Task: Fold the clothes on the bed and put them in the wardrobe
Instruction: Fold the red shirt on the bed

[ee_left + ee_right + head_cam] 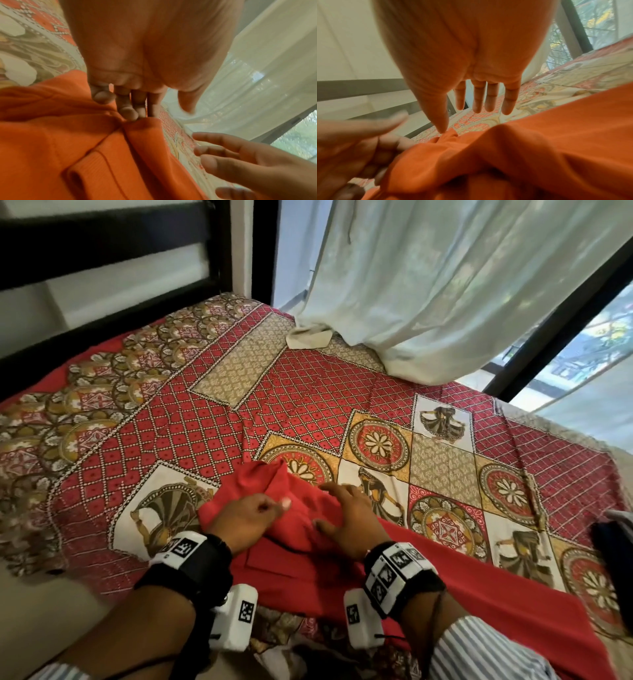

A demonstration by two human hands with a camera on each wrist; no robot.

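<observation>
Two hands are seen over a red garment (308,573) lying on the bed (212,419), near its front edge. A fold of cloth is pinched by the left hand (245,520), fingers (126,109) curled; the right hand (346,522) is laid on it, fingers (489,100) straight and slightly spread.

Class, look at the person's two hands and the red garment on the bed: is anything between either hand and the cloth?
Nothing visible. The left hand and right hand are both directly at the red garment. The wardrobe is out of view.
</observation>
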